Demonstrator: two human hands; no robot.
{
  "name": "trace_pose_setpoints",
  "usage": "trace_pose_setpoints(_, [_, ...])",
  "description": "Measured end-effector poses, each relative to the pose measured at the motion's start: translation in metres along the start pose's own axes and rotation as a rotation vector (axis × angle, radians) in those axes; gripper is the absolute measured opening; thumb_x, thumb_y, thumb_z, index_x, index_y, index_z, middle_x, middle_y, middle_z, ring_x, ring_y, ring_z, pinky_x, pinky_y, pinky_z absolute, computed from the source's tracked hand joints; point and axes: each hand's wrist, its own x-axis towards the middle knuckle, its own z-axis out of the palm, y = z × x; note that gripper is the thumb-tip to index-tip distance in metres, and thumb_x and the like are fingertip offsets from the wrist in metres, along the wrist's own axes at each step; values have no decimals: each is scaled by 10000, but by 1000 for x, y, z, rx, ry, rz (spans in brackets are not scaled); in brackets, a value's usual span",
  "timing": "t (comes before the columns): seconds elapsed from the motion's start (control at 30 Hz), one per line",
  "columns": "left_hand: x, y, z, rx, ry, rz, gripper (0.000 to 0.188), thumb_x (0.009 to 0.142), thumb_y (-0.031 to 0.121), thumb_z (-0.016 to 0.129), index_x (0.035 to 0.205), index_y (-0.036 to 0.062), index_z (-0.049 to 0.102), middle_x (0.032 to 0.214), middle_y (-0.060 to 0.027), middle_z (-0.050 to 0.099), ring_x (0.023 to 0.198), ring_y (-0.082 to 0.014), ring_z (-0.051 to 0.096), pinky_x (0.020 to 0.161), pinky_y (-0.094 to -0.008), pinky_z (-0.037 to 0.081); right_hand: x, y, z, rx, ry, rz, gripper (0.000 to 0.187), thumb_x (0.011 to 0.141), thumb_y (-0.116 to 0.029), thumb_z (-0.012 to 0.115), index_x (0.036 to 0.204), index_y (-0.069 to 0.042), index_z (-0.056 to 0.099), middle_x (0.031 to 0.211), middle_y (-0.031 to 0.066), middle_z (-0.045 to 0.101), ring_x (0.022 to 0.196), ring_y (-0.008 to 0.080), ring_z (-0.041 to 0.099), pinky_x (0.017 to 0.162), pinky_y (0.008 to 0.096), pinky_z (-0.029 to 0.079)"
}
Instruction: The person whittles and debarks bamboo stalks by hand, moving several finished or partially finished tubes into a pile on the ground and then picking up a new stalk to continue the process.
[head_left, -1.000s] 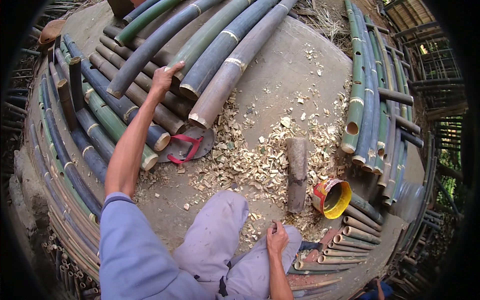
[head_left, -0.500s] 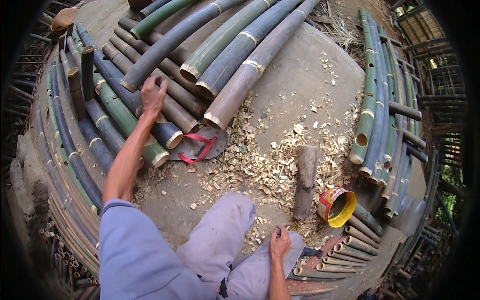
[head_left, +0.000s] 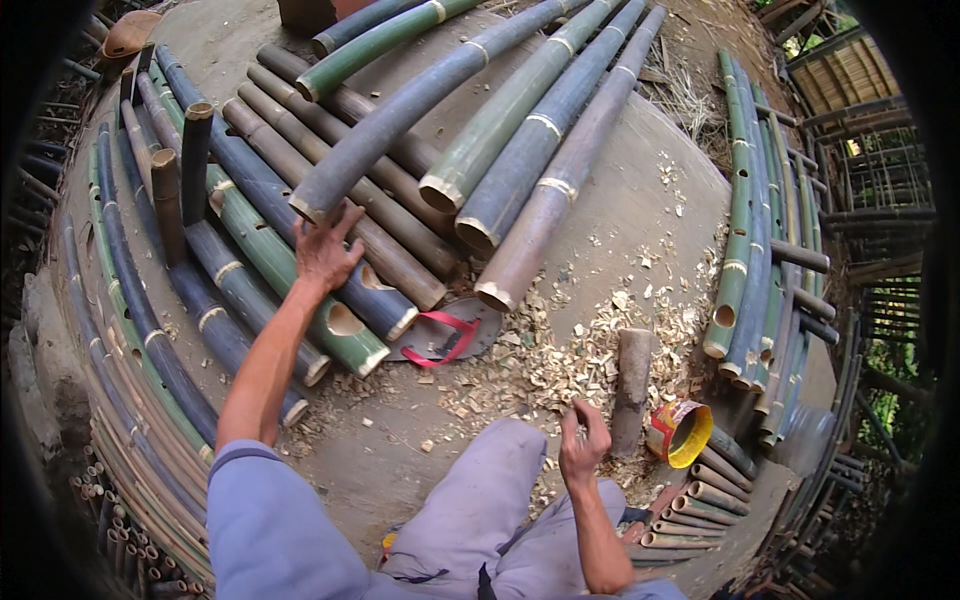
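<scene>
My left hand reaches forward with its fingers apart, at the near cut end of a long dark bamboo pole. Its fingertips meet the underside of that end; I cannot tell how firmly they touch. Just below the hand lie a dark blue pole and a green pole, each with a hole cut near its end. Above my knee, my right hand is raised with its fingers curled in and nothing visible in them. Beside it stands or lies a short brown bamboo piece.
Wood chips cover the ground in the middle. A sandal with a pink strap lies by the pole ends. At right are a red and yellow tin, small cut tubes and joined poles with holes.
My right hand has risen from my knee toward the short bamboo piece. My left hand stays by the dark pole's end, its fingers now more spread. The whole view has shifted.
</scene>
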Motion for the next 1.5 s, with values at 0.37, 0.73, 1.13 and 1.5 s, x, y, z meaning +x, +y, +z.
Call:
trace_pose_setpoints(0.37, [7, -2, 1, -141, -83, -23, 570, 768, 381, 604, 1316, 252, 514, 1429, -23, 451, 1255, -261, 475, 1041, -560, 256, 218, -185, 208, 296, -172, -703, 236, 773, 41, 622, 1000, -24, 605, 791, 139, 582, 695, 278, 608, 626, 373, 487])
trace_pose_setpoints(0.73, [13, -5, 4, -294, 58, 42, 548, 720, 360, 673, 1242, 222, 585, 1296, -99, 540, 1254, -325, 436, 1051, -562, 246, 335, -275, 394, -188, -545, -609, 744, 838, -301, 632, 1467, -202, 249, 1498, 142, 260, 1089, 495, 490, 915, 535, 470])
trace_pose_setpoints(1.13, [8, -10, 13, -305, 150, 74, 490, 727, 310, 679, 1193, 179, 605, 1242, -57, 589, 1207, -286, 496, 1025, -529, 278, 352, -263, 431, -136, -389, -507, 260, 895, -113, 478, 1154, -123, 496, 1379, 318, 326, 813, 456, 652, 729, 477, 573])
trace_pose_setpoints(1.5, [10, -4, 11, -299, 167, 60, 469, 731, 287, 664, 1193, 221, 620, 1288, -5, 570, 1226, -247, 490, 1048, -506, 287, 341, -153, 168, 84, 62, -556, 398, 792, 20, 554, 1168, -105, 595, 1273, 187, 494, 927, 355, 645, 819, 411, 566])
